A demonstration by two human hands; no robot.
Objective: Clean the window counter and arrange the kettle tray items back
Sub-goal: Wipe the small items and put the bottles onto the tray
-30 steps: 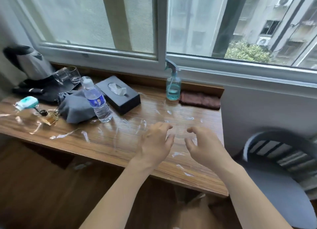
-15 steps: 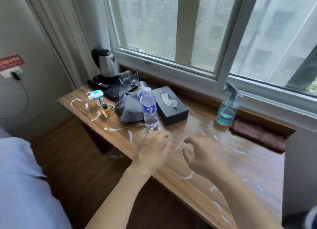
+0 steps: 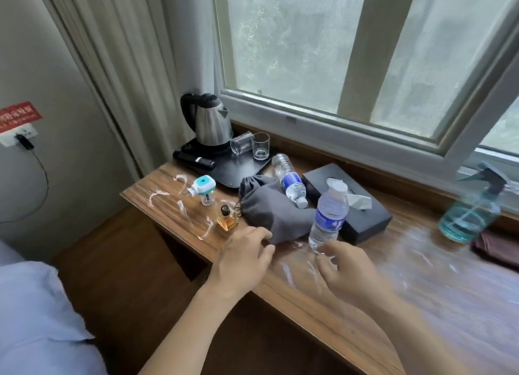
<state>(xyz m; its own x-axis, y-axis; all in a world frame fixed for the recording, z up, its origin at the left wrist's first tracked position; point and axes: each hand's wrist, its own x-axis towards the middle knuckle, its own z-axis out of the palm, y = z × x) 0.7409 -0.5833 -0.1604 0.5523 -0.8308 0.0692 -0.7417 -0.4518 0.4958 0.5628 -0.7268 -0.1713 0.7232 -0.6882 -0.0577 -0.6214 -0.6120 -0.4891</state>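
Note:
A steel kettle (image 3: 209,121) stands on a black tray (image 3: 238,168) at the wooden counter's (image 3: 421,276) left end, with two glasses (image 3: 259,145), one tipped over. A grey cloth pouch (image 3: 269,208) lies beside the tray, a water bottle (image 3: 290,183) resting on it. A second water bottle (image 3: 328,214) stands upright in front of a black tissue box (image 3: 362,217). My left hand (image 3: 243,258) hovers with fingertips at the pouch's near edge. My right hand (image 3: 348,268) is open, fingers just below the upright bottle's base. Neither holds anything.
White scraps litter the counter. A teal-capped plug-in device (image 3: 203,186) and a small amber perfume bottle (image 3: 227,218) sit at the left. A blue spray bottle (image 3: 471,211) and a brown cloth (image 3: 497,248) are at the right. A bed corner (image 3: 36,318) lies lower left.
The view has swung left toward the kettle end. Both hands have moved left along the counter, now beside the pouch and the upright bottle.

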